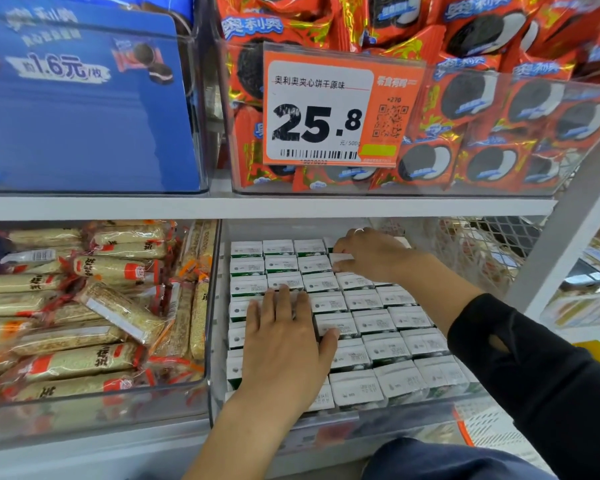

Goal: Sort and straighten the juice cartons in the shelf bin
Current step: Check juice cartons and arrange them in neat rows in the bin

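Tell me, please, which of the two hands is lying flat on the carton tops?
The left hand: its straight fingers rest spread across the cartons near the bin's front, while the right hand reaches to the back row, fingers curled at a carton there.

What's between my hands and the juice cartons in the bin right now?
Nothing visible. The left hand lies flat on the cartons in the clear bin, and the right hand already touches the back rows.

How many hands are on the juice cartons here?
2. The left hand lies flat on the front-left juice cartons; the right hand curls its fingers over one in the back rows. None seems hidden.
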The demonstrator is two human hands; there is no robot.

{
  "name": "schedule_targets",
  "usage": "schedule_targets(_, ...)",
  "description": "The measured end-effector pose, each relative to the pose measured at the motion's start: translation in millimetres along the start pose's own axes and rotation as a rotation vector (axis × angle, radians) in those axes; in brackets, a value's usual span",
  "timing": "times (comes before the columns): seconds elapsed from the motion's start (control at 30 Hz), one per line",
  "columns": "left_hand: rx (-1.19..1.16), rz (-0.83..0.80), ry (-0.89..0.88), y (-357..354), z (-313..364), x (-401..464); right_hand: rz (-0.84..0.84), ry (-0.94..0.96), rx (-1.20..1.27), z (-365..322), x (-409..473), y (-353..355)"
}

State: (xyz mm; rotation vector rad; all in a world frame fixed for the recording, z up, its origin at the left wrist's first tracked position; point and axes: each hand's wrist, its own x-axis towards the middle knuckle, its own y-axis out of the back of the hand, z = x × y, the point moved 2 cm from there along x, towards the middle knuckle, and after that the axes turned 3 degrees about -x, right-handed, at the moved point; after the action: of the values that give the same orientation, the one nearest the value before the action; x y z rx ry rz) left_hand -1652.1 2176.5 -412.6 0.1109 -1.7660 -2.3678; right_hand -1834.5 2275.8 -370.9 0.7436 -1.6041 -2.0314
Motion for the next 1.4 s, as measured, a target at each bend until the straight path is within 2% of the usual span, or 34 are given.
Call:
schedule_targets(0.1, 0.007, -0.013, 0.006, 1, 0, -1, 0.108, -0.001, 0.063, 0, -8, -5)
schedule_targets(0.27, 0.002, -0.013, -0.005, 3, 1, -3, 0.450, -0.043, 0.137, 2, -34, 4)
schedule_targets(0.37, -0.004, -0.014, -0.003, 2, 0, -3, 0.636, -0.007, 0.192, -2, -62, 2)
schedule_targets(0.5, -0.005, 0.016, -0.008, 2, -1, -3, 0.773, -0.085, 0.438, -11, -102, 0)
schedule_targets(0.6, -0.027, 0.051, 0.005, 5, 1, -3, 0.738, -0.263, 0.775, -12, -120, -3)
schedule_targets(0.7, -0.092, 0.205, 0.006, 14, 4, -7, 0.653, -0.337, 1.263, -15, -132, -4)
schedule_targets(0.77, -0.303, 0.334, -0.004, 22, 4, -12, 0.589, -0.335, 1.568, -20, -139, -6)
schedule_targets(0.83, -0.650, 0.345, 0.006, 30, 6, -18, 0.511, -0.326, 1.721, -28, -145, -11)
schedule_targets(0.9, -0.945, 0.282, 0.008, 36, 10, -22, 0.441, -0.323, 1.790, -40, -147, -17)
schedule_targets(0.97, -1.134, 0.194, 0.001, 35, 14, -23, 0.397, -0.310, 1.827, -51, -146, -20)
schedule_targets(1.03, -1.232, 0.081, -0.007, 34, 15, -20, 0.381, -0.285, 1.839, -59, -143, -20)
schedule_targets(1.13, -1.251, -0.066, 0.023, 31, 13, -18, 0.370, -0.281, 1.835, -63, -140, -19)
schedule_targets(1.23, -1.411, -0.071, 0.094, 32, 11, -18, 0.370, -0.293, 1.854, -64, -140, -19)
schedule_targets(1.4, -1.581, 0.071, 0.160, 36, 14, -22, 0.325, -0.236, 2.007, -64, -144, -18)
